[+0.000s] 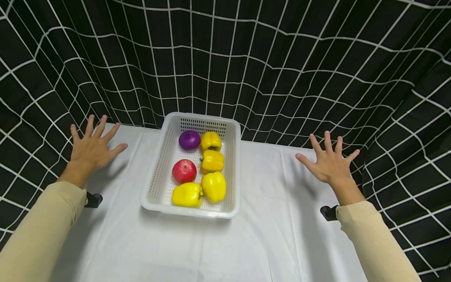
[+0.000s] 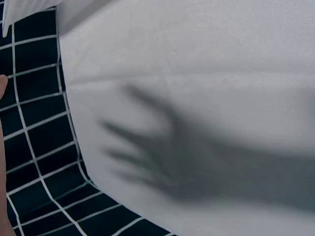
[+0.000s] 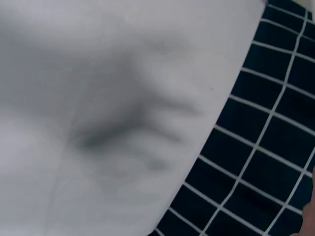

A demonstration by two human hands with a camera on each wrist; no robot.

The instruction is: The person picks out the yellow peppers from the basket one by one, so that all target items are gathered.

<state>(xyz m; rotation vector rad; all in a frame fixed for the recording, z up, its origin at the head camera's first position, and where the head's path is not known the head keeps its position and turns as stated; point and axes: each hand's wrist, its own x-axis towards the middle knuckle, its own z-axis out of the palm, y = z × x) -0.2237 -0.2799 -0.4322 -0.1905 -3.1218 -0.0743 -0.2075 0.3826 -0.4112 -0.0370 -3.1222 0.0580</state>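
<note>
My left hand (image 1: 90,150) hovers over the table's left side with fingers spread, holding nothing. On the far right my right hand (image 1: 330,164) is likewise spread above the cloth. Between them stands a white plastic basket (image 1: 148,201). In its left part lie a purple onion (image 1: 189,140) and a red pomegranate (image 1: 184,171). Several yellow bell peppers share the basket: one at the back (image 1: 211,141), one below it (image 1: 213,161), and two at the front, a right pepper (image 1: 213,187) and a left pepper (image 1: 187,195). Each wrist view catches only a sliver of hand and its shadow.
A white cloth covers the table (image 1: 197,250). Black fabric with a white grid (image 1: 225,58) hangs behind the table and along both sides. The basket's corner (image 2: 29,7) shows at the top left of the left wrist view.
</note>
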